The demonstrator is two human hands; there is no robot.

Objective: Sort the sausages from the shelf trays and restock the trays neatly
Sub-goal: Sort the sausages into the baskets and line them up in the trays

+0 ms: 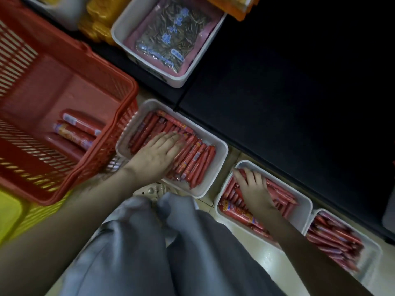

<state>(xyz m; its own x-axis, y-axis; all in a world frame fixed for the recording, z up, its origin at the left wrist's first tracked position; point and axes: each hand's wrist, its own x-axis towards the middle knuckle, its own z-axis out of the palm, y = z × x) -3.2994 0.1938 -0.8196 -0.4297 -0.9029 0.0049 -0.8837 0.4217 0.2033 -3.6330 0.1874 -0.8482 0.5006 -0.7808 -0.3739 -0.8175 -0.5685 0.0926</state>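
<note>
We saw three white trays in a row on the floor (268,260), at the foot of a dark shelf (299,92). Our left grip (158,155) lay flat and wide on the thin red sausages (193,160) in the first tray (148,103), fingers straight and close together, pressing on them and holding none. Our right grip (254,189) rested in the middle tray (307,209), its fingers spread over that tray's sausages (283,195) with the tips at the far corner; it looked wide too, with nothing closed in it. A thicker sausage (239,212) lay along the near side of that tray. The third tray (374,254), furthest right, held a looser heap of sausages (333,239). Just left of the first tray stood a red basket (132,90) with a few large sausages (79,129) in it, set on a yellow basket (12,214). On the shelf above, another white tray (119,33) carried a bag of seeds (171,37).
</note>
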